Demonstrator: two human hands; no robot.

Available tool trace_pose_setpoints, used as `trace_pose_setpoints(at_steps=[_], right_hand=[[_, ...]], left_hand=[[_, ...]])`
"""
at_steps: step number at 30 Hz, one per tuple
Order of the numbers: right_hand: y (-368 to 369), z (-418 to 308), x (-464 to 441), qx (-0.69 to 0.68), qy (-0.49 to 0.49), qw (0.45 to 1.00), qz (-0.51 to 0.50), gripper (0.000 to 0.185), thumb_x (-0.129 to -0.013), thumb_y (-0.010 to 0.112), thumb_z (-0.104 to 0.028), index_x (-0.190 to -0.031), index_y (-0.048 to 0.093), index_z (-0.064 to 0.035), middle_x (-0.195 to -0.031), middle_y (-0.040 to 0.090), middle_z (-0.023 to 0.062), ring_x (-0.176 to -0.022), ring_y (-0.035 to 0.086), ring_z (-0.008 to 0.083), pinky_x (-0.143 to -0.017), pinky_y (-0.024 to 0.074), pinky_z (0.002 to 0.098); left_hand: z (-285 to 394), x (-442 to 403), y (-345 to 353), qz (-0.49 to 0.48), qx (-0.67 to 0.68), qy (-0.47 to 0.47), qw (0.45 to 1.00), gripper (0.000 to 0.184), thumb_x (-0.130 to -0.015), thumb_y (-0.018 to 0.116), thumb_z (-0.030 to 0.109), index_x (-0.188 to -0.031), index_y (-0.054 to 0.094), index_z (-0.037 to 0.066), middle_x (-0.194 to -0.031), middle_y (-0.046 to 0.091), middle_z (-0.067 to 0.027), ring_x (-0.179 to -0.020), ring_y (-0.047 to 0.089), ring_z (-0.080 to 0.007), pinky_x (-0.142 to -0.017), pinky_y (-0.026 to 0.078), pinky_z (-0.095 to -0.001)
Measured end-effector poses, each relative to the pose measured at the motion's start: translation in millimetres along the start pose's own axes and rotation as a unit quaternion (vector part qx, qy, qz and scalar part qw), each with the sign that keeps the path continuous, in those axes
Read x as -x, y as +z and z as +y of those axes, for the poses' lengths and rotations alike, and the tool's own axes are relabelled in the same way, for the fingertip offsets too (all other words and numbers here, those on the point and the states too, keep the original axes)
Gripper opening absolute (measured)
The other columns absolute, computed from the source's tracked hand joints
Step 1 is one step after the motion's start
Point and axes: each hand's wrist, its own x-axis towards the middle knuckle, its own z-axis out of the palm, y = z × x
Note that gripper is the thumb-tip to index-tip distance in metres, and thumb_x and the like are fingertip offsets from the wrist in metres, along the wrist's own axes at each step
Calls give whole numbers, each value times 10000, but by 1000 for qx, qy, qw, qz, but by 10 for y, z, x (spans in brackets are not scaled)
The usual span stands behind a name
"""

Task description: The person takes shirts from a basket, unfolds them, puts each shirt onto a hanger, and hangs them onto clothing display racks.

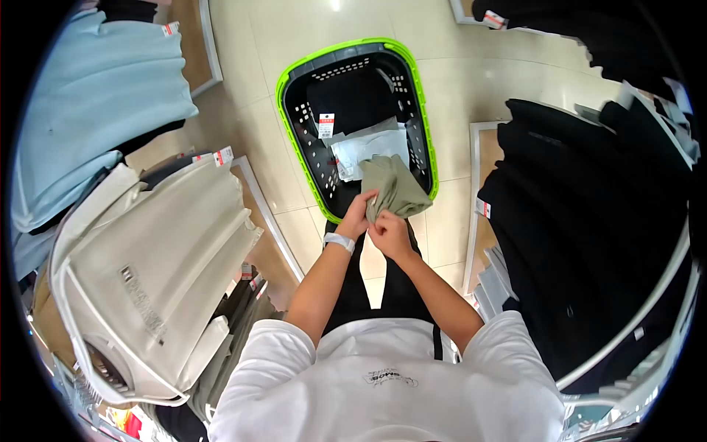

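Note:
An olive-green folded garment (396, 190) is held over the near end of a black shopping basket with a bright green rim (283, 110). My left hand (358, 212) grips its left edge, thumb on top. Close beside it, my right hand (390, 234) pinches the garment's lower edge with curled fingers. Inside the basket lie a white and grey folded piece of clothing (372, 147) and, farther back, a black garment (350, 96). A red and white price tag (326, 125) rests on the black one.
Racks of hanging clothes flank me: light blue (103, 110) and cream garments (162, 265) on the left, black garments (582, 243) on the right. White-edged low platforms (269, 214) stand under them. Pale floor tiles (258, 44) run between.

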Motion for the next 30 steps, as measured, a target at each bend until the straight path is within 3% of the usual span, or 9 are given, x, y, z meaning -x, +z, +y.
trace_pose_setpoints(at_steps=[5, 7, 9, 12, 18, 19, 21, 27, 30], right_hand=[[-497, -501, 361, -24, -20, 998, -56, 173, -685, 587, -13, -554, 475, 6, -561, 478, 90, -485, 515, 232, -468, 403, 315], [-669, -654, 418, -320, 172, 927, -97, 133, -734, 540, -12, -602, 537, -4, -585, 551, 55, -508, 545, 139, -491, 435, 259], [-957, -841, 445, -311, 172, 934, -49, 150, -824, 495, -24, -693, 564, 3, -652, 582, 37, -572, 567, 91, -516, 450, 206], [-1224, -1346, 380, -284, 144, 947, 37, 118, -863, 531, -82, -784, 562, 0, -680, 573, 23, -569, 556, 79, -509, 444, 197], [-1056, -1861, 483, -275, 133, 944, 123, 275, -813, 663, -205, -872, 458, -32, -697, 537, 39, -552, 532, 89, -423, 441, 236], [-945, -1998, 523, -311, 192, 889, 275, 330, -812, 665, -242, -940, 442, -35, -686, 525, 41, -564, 528, 92, -427, 438, 243], [-892, -2128, 576, -369, 223, 841, 327, 359, -810, 673, -252, -997, 445, -46, -723, 536, 36, -608, 505, 87, -493, 398, 221], [-908, -2585, 780, -373, 225, 844, 312, 287, -807, 665, -268, -969, 541, -66, -770, 559, 0, -660, 506, 71, -551, 392, 216], [-930, -2662, 956, -548, 174, 763, 295, 221, -836, 622, -235, -952, 577, -53, -821, 593, 4, -659, 524, 72, -594, 404, 219]], left_hand=[[-153, 610, 282, -8, -57, 59, 997, 283, -906, 449, 169, -1106, 537, -11, -999, 617, -122, -882, 607, -212, -795, 492, -329], [-72, 983, 580, 22, -116, 137, 983, 290, -916, 449, 177, -1119, 527, -15, -1008, 618, -114, -884, 611, -208, -781, 496, -326], [1, 1427, 880, -1, -170, 199, 965, 323, -930, 455, 225, -1139, 516, -14, -999, 619, -101, -879, 607, -191, -767, 488, -312], [111, 1966, 1228, 72, -390, 256, 881, 381, -932, 478, 312, -1094, 552, -25, -950, 621, -74, -853, 574, -130, -747, 462, -283], [109, 2323, 1423, -108, -596, 342, 718, 350, -936, 457, 283, -908, 576, -45, -760, 612, -86, -684, 545, -124, -614, 431, -288], [178, 2489, 1495, -164, -619, 374, 672, 351, -933, 461, 273, -883, 570, -57, -735, 607, -108, -676, 546, -136, -609, 429, -298], [336, 2676, 1589, -184, -656, 383, 623, 325, -931, 452, 235, -873, 575, -61, -723, 629, -162, -631, 589, -220, -604, 445, -342], [677, 2882, 1730, -297, -732, 321, 523, 296, -909, 492, 230, -866, 568, -53, -711, 611, -149, -620, 557, -202, -611, 435, -355], [766, 2968, 1908, -300, -772, 288, 481, 313, -908, 495, 244, -853, 583, -51, -709, 619, -131, -627, 566, -195, -604, 437, -339]])
